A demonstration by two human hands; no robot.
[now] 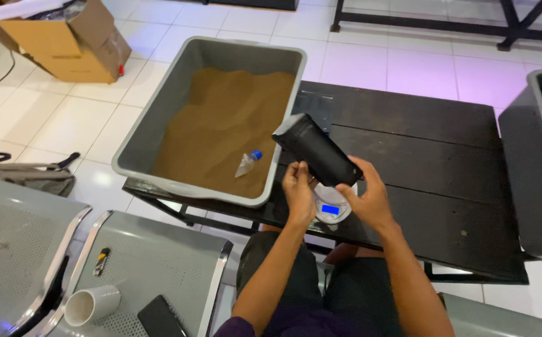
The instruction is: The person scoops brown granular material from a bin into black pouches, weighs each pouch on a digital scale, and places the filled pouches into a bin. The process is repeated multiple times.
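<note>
At the far left a metal bench [152,262] with perforated seats runs along the bottom edge of the view. On its seat lie a white mug [91,304] on its side, a dark phone [158,317] and a small black-and-yellow object [101,261] I cannot identify. A grey bag [27,175] with black straps sits on the tiled floor behind the bench. In the top left corner an open brown cardboard box [74,40] stands on the floor, its flaps up.

Further right a dark wooden table [433,162] carries a large grey plastic tub [158,125] that overhangs its left edge. The tub holds brown powder [227,125] heaped toward its far end, and a small clear bottle with a blue cap [247,163] lies tilted on the powder near the front right corner.

At the table's front edge, just right of the tub, sits a small white scale [332,209] with a lit blue display. Directly above it the person holds a black pouch [316,151] — flat, matte, no label visible on this side — tilted with its open top toward the tub's right rim. The left hand [298,190] is curled closed around the pouch's lower left side; the right hand [366,198] grips its lower right edge, thumb on the front. Both hands meet at the pouch's bottom, over the scale.

At the right edge a second grey tub [533,175] sits at the table's far right end — its contents are out of view.
</note>
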